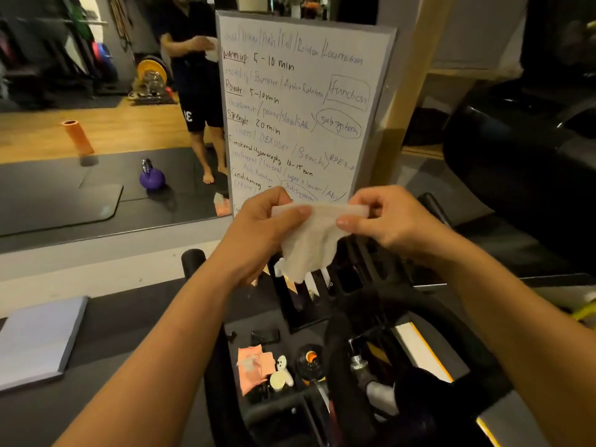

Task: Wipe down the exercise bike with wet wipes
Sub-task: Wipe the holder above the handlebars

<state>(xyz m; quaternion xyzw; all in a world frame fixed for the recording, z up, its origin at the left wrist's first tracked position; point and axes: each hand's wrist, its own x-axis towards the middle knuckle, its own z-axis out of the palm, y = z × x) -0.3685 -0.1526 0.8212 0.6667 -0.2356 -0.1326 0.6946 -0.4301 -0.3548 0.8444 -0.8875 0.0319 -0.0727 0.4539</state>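
A white wet wipe (pixel 312 243) hangs between both hands at chest height, above the black exercise bike (pixel 371 317). My left hand (pixel 258 233) pinches its upper left edge between thumb and fingers. My right hand (pixel 390 221) pinches the upper right edge. The wipe is partly unfolded and droops in the middle. Below the hands I see the bike's black handlebar (pixel 354 356) and console frame. An orange wipe packet (pixel 253 366) lies on the floor beneath the bike.
A whiteboard (pixel 300 104) with handwriting leans against the mirror wall (pixel 96 91) straight ahead. A grey closed pad (pixel 35 343) lies on the floor at left. Small bottles (pixel 309 362) sit below the handlebar. The mirror reflects a purple kettlebell (pixel 152 179) and an orange roller (pixel 77 137).
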